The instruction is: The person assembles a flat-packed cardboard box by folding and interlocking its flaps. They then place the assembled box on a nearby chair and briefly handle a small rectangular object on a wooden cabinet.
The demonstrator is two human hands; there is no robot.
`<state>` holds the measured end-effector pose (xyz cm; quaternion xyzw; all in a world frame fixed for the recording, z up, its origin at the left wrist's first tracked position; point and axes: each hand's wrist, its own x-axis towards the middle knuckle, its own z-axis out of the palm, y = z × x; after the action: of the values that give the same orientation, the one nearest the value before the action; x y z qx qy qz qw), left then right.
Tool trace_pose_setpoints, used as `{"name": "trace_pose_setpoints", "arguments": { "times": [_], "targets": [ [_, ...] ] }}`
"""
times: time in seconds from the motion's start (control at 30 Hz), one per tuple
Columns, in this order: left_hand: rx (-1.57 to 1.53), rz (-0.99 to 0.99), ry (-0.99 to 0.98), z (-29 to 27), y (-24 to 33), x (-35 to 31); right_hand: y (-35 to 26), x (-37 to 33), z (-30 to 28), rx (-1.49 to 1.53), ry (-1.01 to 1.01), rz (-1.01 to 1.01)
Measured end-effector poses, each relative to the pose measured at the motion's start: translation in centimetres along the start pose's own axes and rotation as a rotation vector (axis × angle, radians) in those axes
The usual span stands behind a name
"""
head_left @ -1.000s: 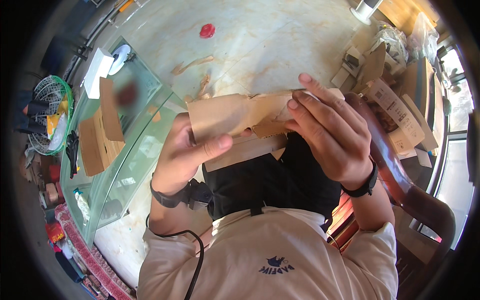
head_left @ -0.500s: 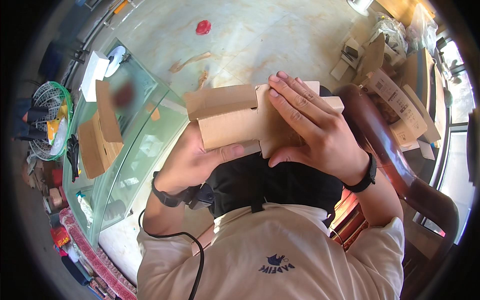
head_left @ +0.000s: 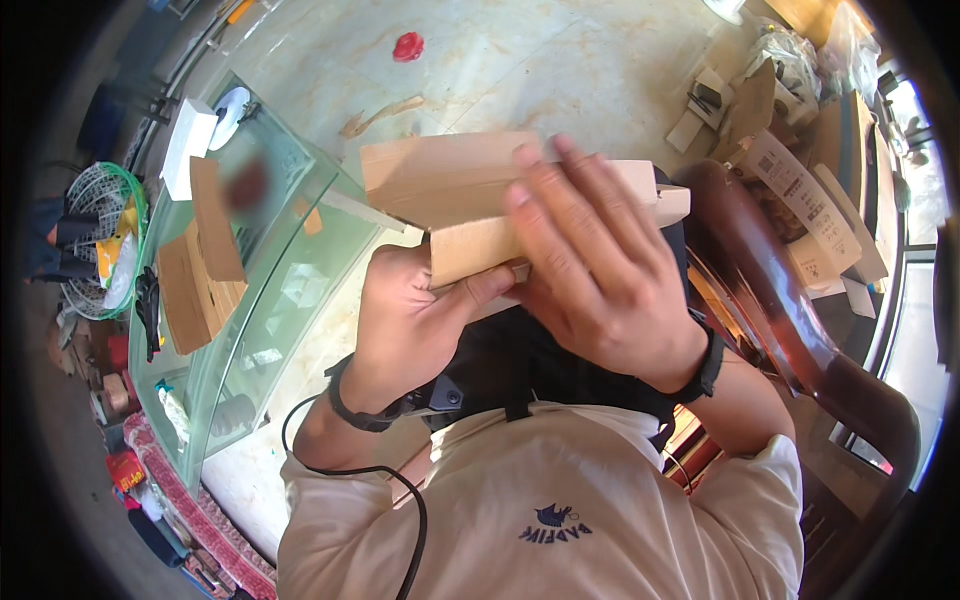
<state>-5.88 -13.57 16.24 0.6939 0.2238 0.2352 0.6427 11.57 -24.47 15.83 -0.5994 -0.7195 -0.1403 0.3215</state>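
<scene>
Above my lap is a small brown cardboard box (head_left: pixel 470 243), with a long flap (head_left: pixel 440 175) standing open along its far side. My left hand (head_left: pixel 415 300) grips its near left edge, thumb on the front and fingers hidden underneath. Over the box's right part lies my right hand (head_left: pixel 600 255), its fingers stretched out and a little blurred, hiding the middle of the cardboard. A smaller end flap (head_left: pixel 673 205) sticks out past that hand on the right.
To the left stands a glass table (head_left: pixel 255 330) holding another open cardboard box (head_left: pixel 205 285) and a white box (head_left: pixel 188 150). A wooden armrest (head_left: pixel 765 270) curves close by my right arm. Beyond it are piled cartons (head_left: pixel 800 205). A red object (head_left: pixel 408 46) lies on the floor.
The long flap has swung further open, away from me. My right hand has shifted slightly down and left across the box, and my left hand has moved a little to the right.
</scene>
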Motion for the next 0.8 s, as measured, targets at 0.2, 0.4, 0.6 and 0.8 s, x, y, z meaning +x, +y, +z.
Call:
{"name": "trace_pose_setpoints", "arguments": {
  "times": [0.2, 0.4, 0.6, 0.8],
  "targets": [
    [0.124, 0.083, -0.066, -0.1, 0.0, 0.0, 0.1, 0.4, 1.0, 0.118, 0.046, -0.024],
    [0.221, 0.168, -0.056, -0.2, -0.3, 0.3, -0.1, 0.3, 1.8, 0.258, 0.025, 0.024],
    [0.448, 0.39, 0.026, -0.4, -0.7, 0.1, -0.3, -0.1, 1.9, 0.31, 0.032, 0.058],
    [0.751, 0.815, 0.393, -1.1, -0.4, 0.2, 0.2, 0.3, 1.4, 0.313, 0.114, 0.097]
  ]
}}
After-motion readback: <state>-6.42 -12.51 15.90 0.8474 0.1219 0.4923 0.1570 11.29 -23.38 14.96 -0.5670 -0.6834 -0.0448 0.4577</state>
